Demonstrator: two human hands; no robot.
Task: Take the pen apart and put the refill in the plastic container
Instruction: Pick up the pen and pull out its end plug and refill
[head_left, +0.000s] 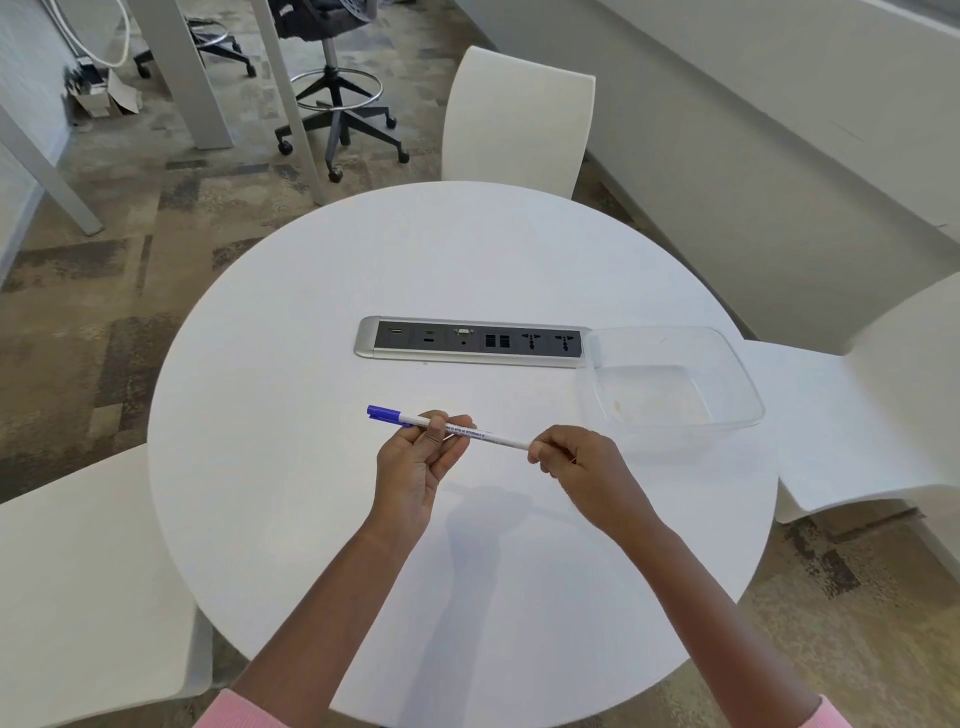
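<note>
Pen: we hold the slim white plastic pen (498, 438) over the middle of the round white table (467, 260).
Left grip: left hand (415, 462) pinches it beside the blue cap (383, 413).
Right grip: right hand (576, 462) fingertips clamp the opposite end.
Container: clear rectangular plastic container (660, 395), table's right edge, apart from both hands.

Clear plastic container (727, 364); matt white table (363, 260).

Pen (488, 434) held level above round white table (311, 364), blue cap (383, 413) pointing left. Left hand (415, 462) pinches barrel near cap; right hand (576, 462) pinches opposite end. Clear plastic container (670, 384) sits on table right of pen, touching the power strip (467, 343) end.
</note>
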